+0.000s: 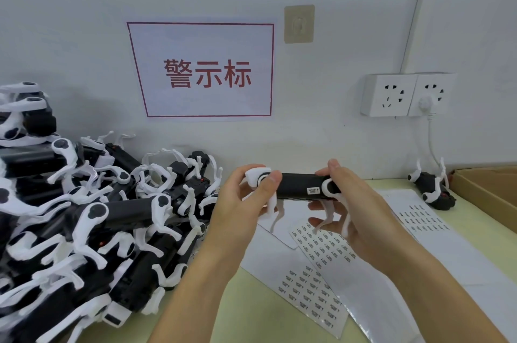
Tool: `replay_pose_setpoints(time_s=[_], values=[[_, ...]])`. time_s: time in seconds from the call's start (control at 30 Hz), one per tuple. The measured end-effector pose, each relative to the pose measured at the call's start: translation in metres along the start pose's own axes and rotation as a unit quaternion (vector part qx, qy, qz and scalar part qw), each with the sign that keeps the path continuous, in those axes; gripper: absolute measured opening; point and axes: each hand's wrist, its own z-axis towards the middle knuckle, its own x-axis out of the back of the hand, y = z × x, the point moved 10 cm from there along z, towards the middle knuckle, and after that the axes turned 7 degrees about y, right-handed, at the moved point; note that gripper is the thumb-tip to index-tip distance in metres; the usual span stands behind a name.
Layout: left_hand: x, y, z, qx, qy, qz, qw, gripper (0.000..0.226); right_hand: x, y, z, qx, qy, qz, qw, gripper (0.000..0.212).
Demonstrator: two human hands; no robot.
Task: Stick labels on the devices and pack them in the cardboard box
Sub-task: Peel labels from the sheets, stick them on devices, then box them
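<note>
Head view puts you at a pale yellow-green table pushed against a white wall, where a red-bordered sign with red characters hangs beside a small beige adhesive hook, and a double white wall socket sits to the right with one white plug in it, its cord dropping toward the table. To your left a big heap of black devices with white legs covers the table edge and rises toward the wall, crowding right up beside your left forearm. Under your hands lie label sheets printed with rows of small dark labels, overlapping one another on white backing paper, and another label sheet lies further right. One lone device rests on its back near the socket cord, just beside the cardboard box at the right edge; only the box's corner shows, and you cannot tell what is inside it. Your left hand grips the white end of the held device, and your right hand grips the other end, thumb on top, holding it level above the sheets with its white legs hanging down. A small white label is already stuck on its black body near your right thumb.
</note>
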Motion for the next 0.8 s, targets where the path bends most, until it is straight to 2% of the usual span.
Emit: replay_pose_setpoints(time_s=[0.1, 0.2, 0.27, 0.37, 0.43, 0.53, 0.8], values=[[0.005, -0.003, 0.002, 0.012, 0.015, -0.014, 1.0, 0.053, -0.006, 0.0, 0.0, -0.006, -0.06, 0.038, 0.997, 0.038], [0.008, -0.007, 0.004, 0.033, 0.014, -0.035, 0.999, 0.035, -0.006, -0.003, 0.002, 0.016, -0.093, 0.006, 0.996, 0.037], [0.009, -0.006, 0.004, 0.033, 0.01, -0.041, 0.999, 0.03, -0.001, -0.004, 0.004, 0.035, -0.086, -0.027, 0.995, 0.035], [0.007, -0.003, 0.004, 0.02, -0.004, -0.053, 0.998, 0.046, 0.007, -0.001, 0.008, 0.046, -0.059, -0.048, 0.996, 0.029], [0.002, -0.001, 0.003, 0.023, -0.029, -0.071, 0.997, 0.038, 0.013, 0.001, 0.01, 0.034, -0.035, -0.028, 0.998, 0.025], [-0.001, 0.001, 0.003, 0.015, -0.041, -0.063, 0.997, 0.024, 0.019, 0.003, 0.011, 0.013, -0.009, -0.01, 1.0, 0.031], [0.0, 0.006, 0.004, -0.023, -0.026, -0.011, 0.999, 0.02, 0.018, 0.005, 0.007, -0.018, -0.02, -0.011, 1.0, 0.029]])
